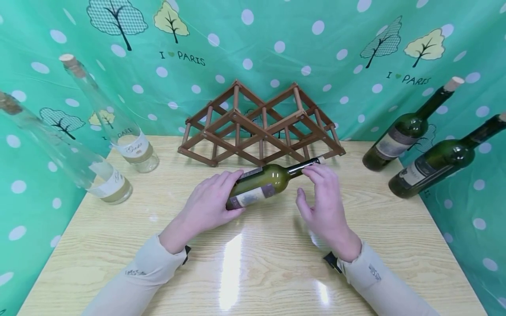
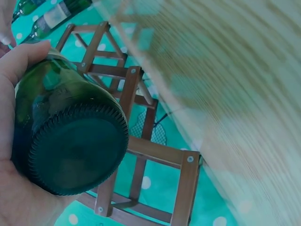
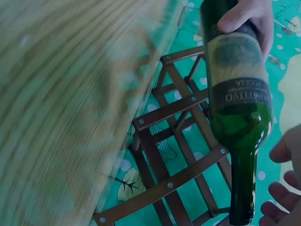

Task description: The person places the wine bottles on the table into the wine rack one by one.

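Observation:
A green glass wine bottle (image 1: 258, 186) is held tilted on its side in front of the wooden wine rack (image 1: 265, 136), its neck pointing right. My left hand (image 1: 211, 199) grips it around the base end; the ridged bottom of the bottle (image 2: 80, 146) faces the left wrist camera. Beside the neck is my right hand (image 1: 326, 204), fingers loosely bent and thumb spread away. In the right wrist view a gap shows between those fingers (image 3: 277, 200) and the bottle neck (image 3: 242, 188). A printed label (image 3: 237, 66) wraps the bottle's body.
Two clear corked bottles (image 1: 136, 151) (image 1: 112, 184) stand at the table's left. At the right stand two dark green corked bottles (image 1: 395, 140) (image 1: 432, 169). A green dotted curtain (image 1: 276, 26) borders the wooden table (image 1: 272, 272) behind and at both sides.

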Demonstrator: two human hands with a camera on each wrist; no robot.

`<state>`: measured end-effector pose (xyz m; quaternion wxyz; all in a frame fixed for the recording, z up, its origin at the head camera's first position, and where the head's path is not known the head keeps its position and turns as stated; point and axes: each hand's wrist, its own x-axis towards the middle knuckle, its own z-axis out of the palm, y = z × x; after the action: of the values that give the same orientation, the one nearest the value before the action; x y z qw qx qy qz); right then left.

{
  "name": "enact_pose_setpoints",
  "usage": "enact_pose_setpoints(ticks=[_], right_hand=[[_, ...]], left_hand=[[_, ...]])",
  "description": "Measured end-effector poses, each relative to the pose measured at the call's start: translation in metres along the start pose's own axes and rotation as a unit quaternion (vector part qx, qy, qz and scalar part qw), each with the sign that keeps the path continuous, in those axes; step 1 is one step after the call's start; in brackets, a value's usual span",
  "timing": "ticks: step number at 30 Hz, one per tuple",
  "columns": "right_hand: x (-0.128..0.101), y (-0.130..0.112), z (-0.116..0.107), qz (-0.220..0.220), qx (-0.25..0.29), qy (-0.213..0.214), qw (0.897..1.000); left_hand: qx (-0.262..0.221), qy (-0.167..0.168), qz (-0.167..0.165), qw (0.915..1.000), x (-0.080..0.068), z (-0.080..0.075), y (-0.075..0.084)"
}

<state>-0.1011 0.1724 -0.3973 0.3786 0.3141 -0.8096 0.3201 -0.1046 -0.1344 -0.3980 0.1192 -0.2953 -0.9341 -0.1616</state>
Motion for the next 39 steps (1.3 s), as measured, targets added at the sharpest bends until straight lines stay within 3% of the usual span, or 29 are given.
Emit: enact_pose_setpoints(ticks=[8,17,30,39], right_hand=[[-0.006,0.007,0.001,-0.058,-0.072,-0.081,0.992],[-0.012,0.012,0.000,-0.046,-0.127,-0.198,0.971],[-0.016,0.012,0.005,-0.062,-0.170,-0.261,0.948],[-0.019,0.013,0.002,-0.061,-0.143,-0.292,0.944]], left_hand=[[0.003,-0.020,0.004,0.9998,-0.004,-0.001,0.000],[0.008,-0.042,0.009,0.9991,-0.008,-0.002,0.001],[-0.009,-0.082,0.005,0.9966,-0.010,-0.003,0.006],[-0.025,-0.103,0.003,0.9944,-0.010,-0.004,0.005]])
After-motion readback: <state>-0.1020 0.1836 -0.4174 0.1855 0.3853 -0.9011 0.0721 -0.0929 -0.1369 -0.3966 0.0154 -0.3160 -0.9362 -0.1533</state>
